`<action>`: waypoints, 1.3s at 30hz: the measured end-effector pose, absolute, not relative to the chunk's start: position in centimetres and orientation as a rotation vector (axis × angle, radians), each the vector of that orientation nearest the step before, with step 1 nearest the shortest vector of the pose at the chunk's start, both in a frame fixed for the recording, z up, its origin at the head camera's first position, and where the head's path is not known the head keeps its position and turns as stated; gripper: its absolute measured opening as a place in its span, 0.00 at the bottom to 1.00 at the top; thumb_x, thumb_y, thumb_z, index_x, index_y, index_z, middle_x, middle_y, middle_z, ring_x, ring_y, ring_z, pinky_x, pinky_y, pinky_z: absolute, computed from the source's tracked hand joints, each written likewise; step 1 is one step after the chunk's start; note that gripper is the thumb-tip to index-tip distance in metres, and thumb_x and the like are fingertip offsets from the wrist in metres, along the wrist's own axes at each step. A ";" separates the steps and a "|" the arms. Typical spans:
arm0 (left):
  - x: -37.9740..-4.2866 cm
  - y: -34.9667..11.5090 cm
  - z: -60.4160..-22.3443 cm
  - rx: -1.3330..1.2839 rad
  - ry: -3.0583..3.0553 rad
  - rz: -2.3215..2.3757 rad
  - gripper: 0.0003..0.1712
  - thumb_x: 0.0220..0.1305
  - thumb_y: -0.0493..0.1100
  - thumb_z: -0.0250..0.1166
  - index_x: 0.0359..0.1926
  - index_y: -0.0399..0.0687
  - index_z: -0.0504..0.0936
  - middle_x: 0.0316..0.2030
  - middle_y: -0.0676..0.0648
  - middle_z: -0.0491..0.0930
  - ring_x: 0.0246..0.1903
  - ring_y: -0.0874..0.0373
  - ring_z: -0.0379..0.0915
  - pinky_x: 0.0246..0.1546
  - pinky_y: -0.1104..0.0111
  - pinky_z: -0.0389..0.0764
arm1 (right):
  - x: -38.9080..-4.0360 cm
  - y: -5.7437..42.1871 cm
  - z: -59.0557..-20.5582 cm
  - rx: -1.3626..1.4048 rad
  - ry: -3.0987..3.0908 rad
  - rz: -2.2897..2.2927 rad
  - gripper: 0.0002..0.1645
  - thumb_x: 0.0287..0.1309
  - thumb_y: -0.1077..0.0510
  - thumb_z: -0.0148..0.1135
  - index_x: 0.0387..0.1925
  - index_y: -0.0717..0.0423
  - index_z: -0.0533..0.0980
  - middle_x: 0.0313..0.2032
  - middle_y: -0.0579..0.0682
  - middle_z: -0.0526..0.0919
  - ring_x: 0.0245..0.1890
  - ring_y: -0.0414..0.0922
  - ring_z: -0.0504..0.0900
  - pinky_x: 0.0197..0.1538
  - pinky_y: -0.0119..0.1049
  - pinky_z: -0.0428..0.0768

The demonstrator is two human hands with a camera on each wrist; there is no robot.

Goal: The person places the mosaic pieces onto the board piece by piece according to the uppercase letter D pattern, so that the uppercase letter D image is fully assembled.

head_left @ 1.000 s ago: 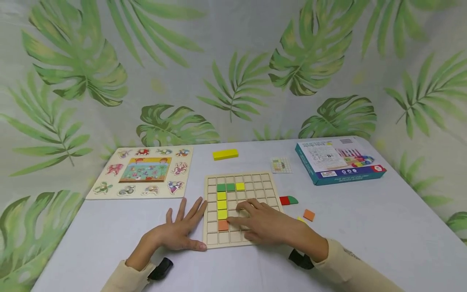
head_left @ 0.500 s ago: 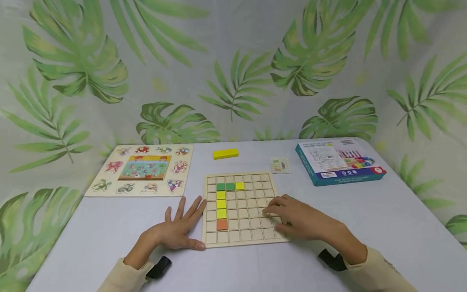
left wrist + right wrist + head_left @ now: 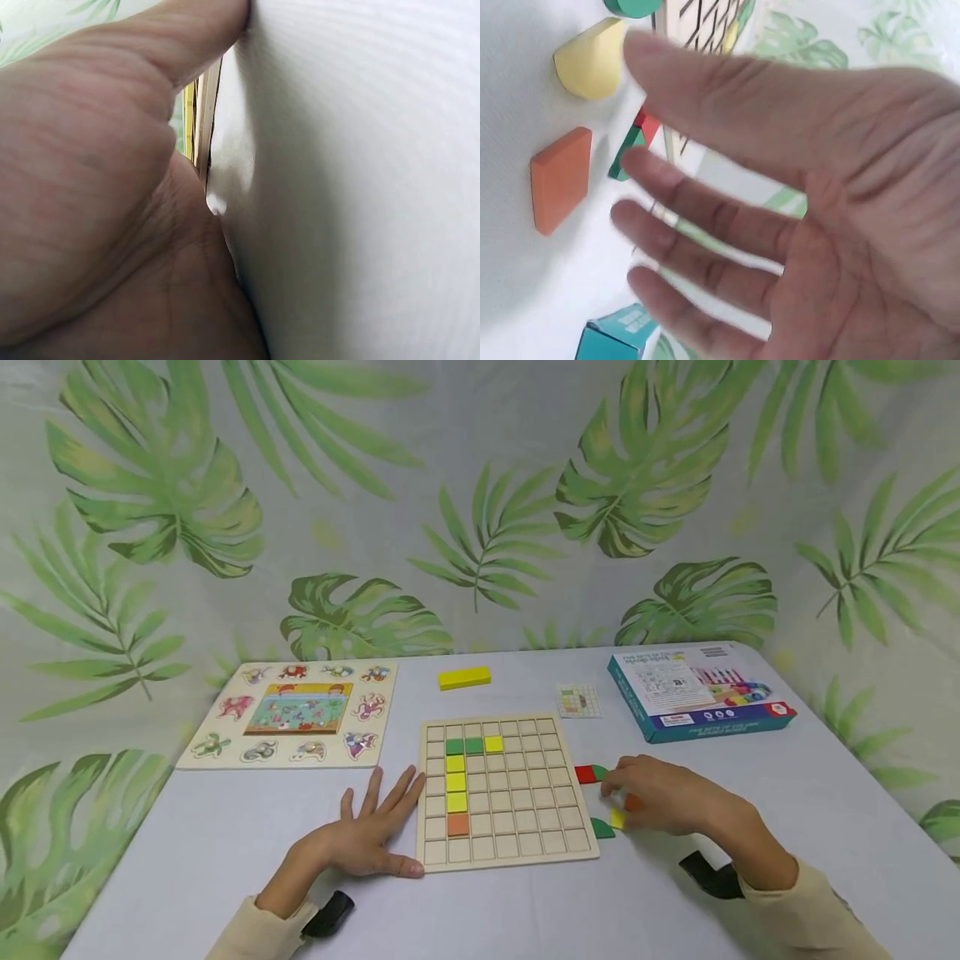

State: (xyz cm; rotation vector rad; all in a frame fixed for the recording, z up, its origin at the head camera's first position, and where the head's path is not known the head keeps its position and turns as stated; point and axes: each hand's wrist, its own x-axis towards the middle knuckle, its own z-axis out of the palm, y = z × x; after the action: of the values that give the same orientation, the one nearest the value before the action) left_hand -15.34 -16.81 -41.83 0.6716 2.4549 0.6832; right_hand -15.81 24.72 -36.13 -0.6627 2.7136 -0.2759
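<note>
Leaf-printed cloth [image 3: 517,435] hangs behind your white-covered table [image 3: 480,910]. Your left hand [image 3: 363,843] lies spread, holding nothing, at the left edge of the grid board [image 3: 525,822]. Your right hand [image 3: 667,793] has its fingers loosely parted, gripping nothing, beside an orange tile [image 3: 561,180] and a yellow piece [image 3: 592,60] right of that board. Near these lie green pieces [image 3: 602,829] and a red piece [image 3: 586,775]. On the board, green, yellow and orange tiles [image 3: 456,781] form a row and column. Farther out sit a yellow block [image 3: 464,678], a small card [image 3: 578,701], a box [image 3: 648,722] at right and a picture puzzle [image 3: 285,760] at left.
</note>
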 end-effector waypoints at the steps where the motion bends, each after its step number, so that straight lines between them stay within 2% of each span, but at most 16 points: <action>1: -15.3 -16.7 -41.8 0.664 2.449 0.687 0.71 0.50 0.75 0.67 0.81 0.55 0.35 0.80 0.46 0.23 0.73 0.33 0.03 0.60 0.29 0.14 | -15.9 24.9 -36.2 -0.644 2.715 -0.271 0.19 0.50 0.56 0.77 0.46 0.44 0.84 0.42 0.43 0.81 0.42 0.42 0.75 0.47 0.44 0.81; 8: -15.2 -16.4 -41.3 0.611 2.465 0.621 0.70 0.52 0.70 0.70 0.81 0.53 0.35 0.80 0.46 0.24 0.73 0.33 0.05 0.62 0.28 0.16 | -16.1 25.1 -36.7 -0.593 2.712 -0.265 0.15 0.50 0.60 0.76 0.41 0.45 0.83 0.36 0.42 0.78 0.37 0.42 0.75 0.45 0.43 0.82; 20: -15.2 -16.4 -41.1 0.654 2.445 0.668 0.70 0.54 0.67 0.70 0.81 0.51 0.34 0.80 0.43 0.23 0.72 0.31 0.04 0.60 0.27 0.16 | -16.9 25.6 -37.3 -0.510 2.707 -0.299 0.17 0.50 0.66 0.74 0.42 0.50 0.81 0.36 0.44 0.77 0.36 0.43 0.74 0.43 0.42 0.81; 31: -15.2 -16.5 -41.1 0.655 2.441 0.677 0.70 0.53 0.67 0.71 0.81 0.51 0.35 0.80 0.43 0.23 0.72 0.30 0.04 0.60 0.27 0.15 | -17.1 25.6 -37.2 -0.416 2.688 -0.223 0.15 0.50 0.61 0.77 0.38 0.52 0.79 0.32 0.47 0.74 0.35 0.45 0.72 0.40 0.40 0.77; 39: -15.2 -16.7 -41.0 0.672 2.421 0.731 0.69 0.55 0.66 0.71 0.81 0.50 0.34 0.80 0.43 0.22 0.72 0.31 0.02 0.59 0.28 0.13 | -17.2 25.9 -37.0 -0.448 2.677 -0.229 0.14 0.49 0.60 0.77 0.34 0.51 0.77 0.29 0.46 0.73 0.33 0.44 0.71 0.38 0.38 0.74</action>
State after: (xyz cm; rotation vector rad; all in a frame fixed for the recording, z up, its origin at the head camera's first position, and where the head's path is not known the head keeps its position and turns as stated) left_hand -15.19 -16.66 -41.00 0.6715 2.4209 0.7312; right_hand -17.23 25.90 -36.96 -0.4482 2.6766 -0.2286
